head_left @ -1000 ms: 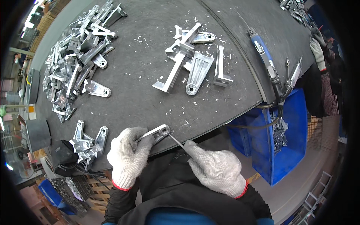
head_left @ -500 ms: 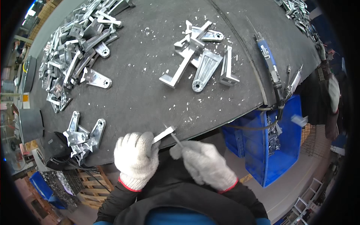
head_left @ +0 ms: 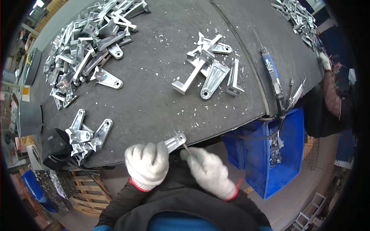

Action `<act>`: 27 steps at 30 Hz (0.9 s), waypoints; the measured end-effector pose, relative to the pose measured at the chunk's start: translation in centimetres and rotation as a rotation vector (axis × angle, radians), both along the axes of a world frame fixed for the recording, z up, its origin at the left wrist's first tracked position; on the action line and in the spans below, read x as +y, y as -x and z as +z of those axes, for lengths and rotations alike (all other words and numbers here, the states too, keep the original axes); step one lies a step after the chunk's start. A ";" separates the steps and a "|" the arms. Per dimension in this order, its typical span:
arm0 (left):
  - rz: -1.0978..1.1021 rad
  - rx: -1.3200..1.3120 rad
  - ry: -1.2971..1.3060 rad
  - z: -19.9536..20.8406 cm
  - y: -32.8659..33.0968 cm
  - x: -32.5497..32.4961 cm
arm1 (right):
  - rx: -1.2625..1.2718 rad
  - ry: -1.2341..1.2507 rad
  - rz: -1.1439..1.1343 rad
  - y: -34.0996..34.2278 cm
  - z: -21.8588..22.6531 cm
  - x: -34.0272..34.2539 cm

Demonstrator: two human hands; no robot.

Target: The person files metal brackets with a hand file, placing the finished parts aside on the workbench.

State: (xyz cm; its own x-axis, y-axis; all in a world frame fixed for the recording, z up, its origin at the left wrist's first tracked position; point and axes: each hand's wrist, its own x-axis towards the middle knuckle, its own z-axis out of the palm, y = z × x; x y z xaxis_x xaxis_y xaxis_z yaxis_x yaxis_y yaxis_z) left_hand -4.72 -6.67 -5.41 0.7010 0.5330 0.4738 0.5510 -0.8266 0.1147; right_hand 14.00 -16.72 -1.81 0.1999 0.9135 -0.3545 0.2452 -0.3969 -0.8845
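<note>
Both my hands wear white knit gloves with red cuffs, at the near edge of the table. My left hand point(head_left: 147, 163) is closed around one end of a silver metal bracket point(head_left: 174, 143), whose rounded end with a hole points right, over the table edge. In my right hand point(head_left: 212, 173) is a thin metal tool point(head_left: 186, 148) like a slim blade or rod. Its shaft lies against or just beside the bracket's rounded end; whether it touches is unclear. The tool's handle is hidden in the glove.
A large heap of brackets point(head_left: 83, 52) covers the far left, with a smaller group point(head_left: 86, 134) nearer. Several more point(head_left: 216, 77) lie mid-table among shavings. A blue power tool point(head_left: 273, 71) rests right, above a blue bin point(head_left: 256, 165). A co-worker's gloved hand point(head_left: 325, 61) is far right.
My left hand has turned the bracket from its narrow edge to its broad face with the hole. The tool has shifted to the bracket's rounded end. The co-worker's hand has moved farther away.
</note>
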 end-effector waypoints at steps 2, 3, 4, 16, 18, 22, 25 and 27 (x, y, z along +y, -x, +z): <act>-0.038 -0.086 -0.122 -1.0 -0.3 -0.3 | -0.082 0.001 -0.041 0.8 -1.3 -1.6; -0.079 -0.148 -0.111 -1.3 -0.6 -0.4 | -0.149 0.089 -0.027 0.8 -2.0 -2.6; -0.092 -0.129 -0.173 -1.5 -0.7 -0.5 | -0.202 0.100 0.016 0.3 -2.4 -3.7; -0.486 -0.531 0.268 1.9 -0.5 0.4 | 0.071 -0.177 0.152 -2.0 -2.5 -4.3; -0.509 -0.514 0.259 2.1 -0.6 0.6 | 0.087 -0.170 0.140 -2.1 -2.8 -3.7; -0.566 -0.570 0.195 1.2 -0.5 1.0 | 0.114 -0.281 0.101 -1.7 -5.0 -3.5; -0.387 -0.765 0.204 0.3 -0.8 0.8 | 0.050 -0.245 -0.040 -1.2 -6.7 -3.8; -0.282 -0.767 0.210 0.5 -1.1 1.9 | 0.156 -0.265 -0.040 -1.0 -7.0 -4.1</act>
